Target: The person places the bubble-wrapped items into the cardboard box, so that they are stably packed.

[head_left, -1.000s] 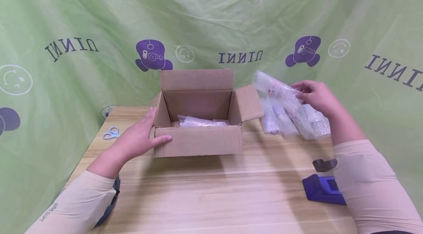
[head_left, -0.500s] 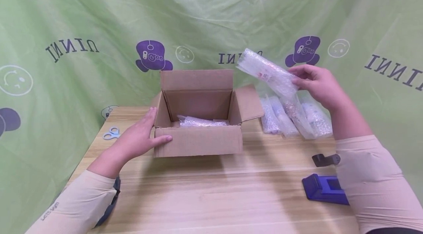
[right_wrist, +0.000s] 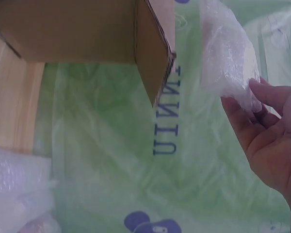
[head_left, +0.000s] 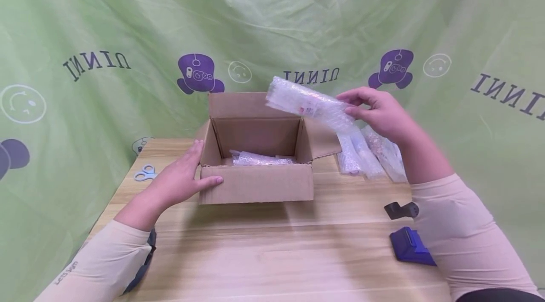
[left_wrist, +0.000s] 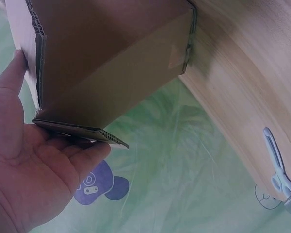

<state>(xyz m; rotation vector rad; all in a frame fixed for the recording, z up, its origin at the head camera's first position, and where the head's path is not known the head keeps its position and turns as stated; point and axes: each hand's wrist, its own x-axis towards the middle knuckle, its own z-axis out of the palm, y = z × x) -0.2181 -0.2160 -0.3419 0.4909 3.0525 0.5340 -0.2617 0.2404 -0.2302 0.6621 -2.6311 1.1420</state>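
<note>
An open cardboard box (head_left: 257,183) stands on the table, flaps spread outward. My left hand (head_left: 180,172) grips its near left corner; in the left wrist view the thumb lies on one flap and the fingers (left_wrist: 89,158) are against another. Between thumb and fingers, my right hand (head_left: 381,112) pinches the end of a bubble-wrapped package (head_left: 308,103). This long, clear package with small red print is raised, its far end over the box's back right part. Inside the box lies another bubble-wrapped package (head_left: 261,158), partly hidden by the front wall.
Several more bubble-wrapped packages (head_left: 366,157) lie right of the box, partly behind the right forearm. Light-blue scissors (head_left: 145,173) lie at the table's left. Near the right sleeve are a small black piece (head_left: 401,210) and a blue tape dispenser (head_left: 410,246). A green printed curtain (head_left: 272,22) hangs behind.
My right hand has lifted the bubble-wrapped package off the others and carried it left, toward and over the box. The left hand has stayed on the box corner.
</note>
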